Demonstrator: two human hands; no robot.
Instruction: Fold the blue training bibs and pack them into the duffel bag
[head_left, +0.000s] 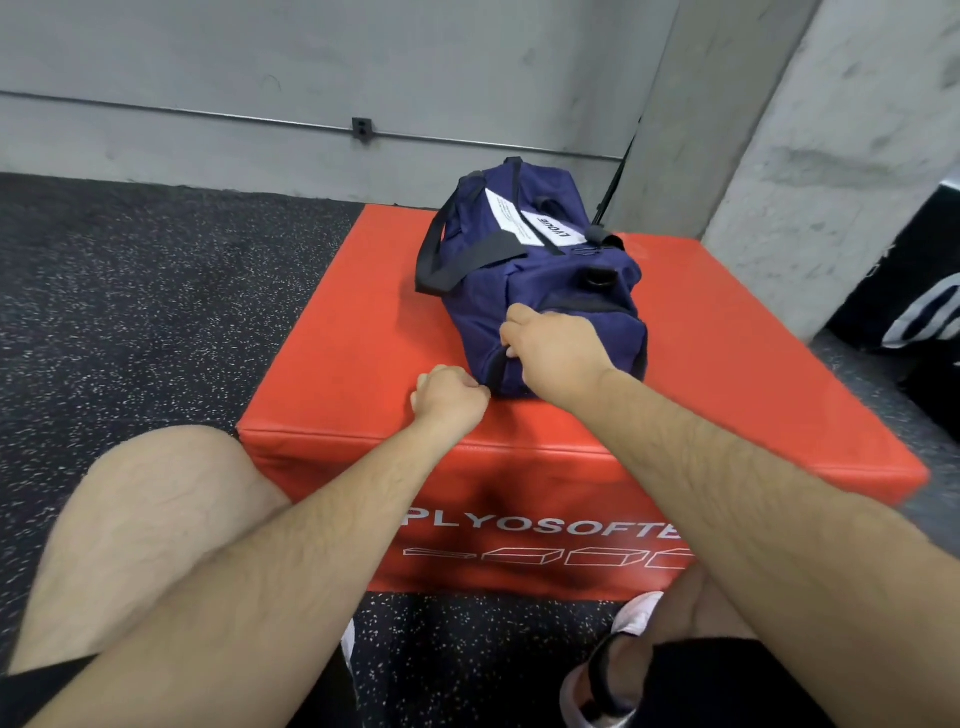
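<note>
Navy duffel bag (545, 270) lies on the red foam box (353, 322), running from the far edge toward the near edge, white label (535, 223) up and a black strap (452, 254) drooping off its left side. Both hands are at the end nearest the person. The right hand (553, 348) is on top of that end with its fingers curled into the fabric, gripping it. The left hand (451, 395) is bunched tight just beside the bag's bottom corner, knuckles up; whether those fingers pinch a zip tab, cloth or nothing, I cannot tell. No blue bibs are in view anywhere on the box or the speckled floor (156, 291). If they are packed, they are hidden inside, and the bag looks closed or nearly so, though the blur at its top seam leaves that unsure. The risk from here is a hard pull. The bag sits loose on slick vinyl, so tugging a zip could drag it off the near edge, or snag folded cloth in the teeth unless one hand anchors it.
</note>
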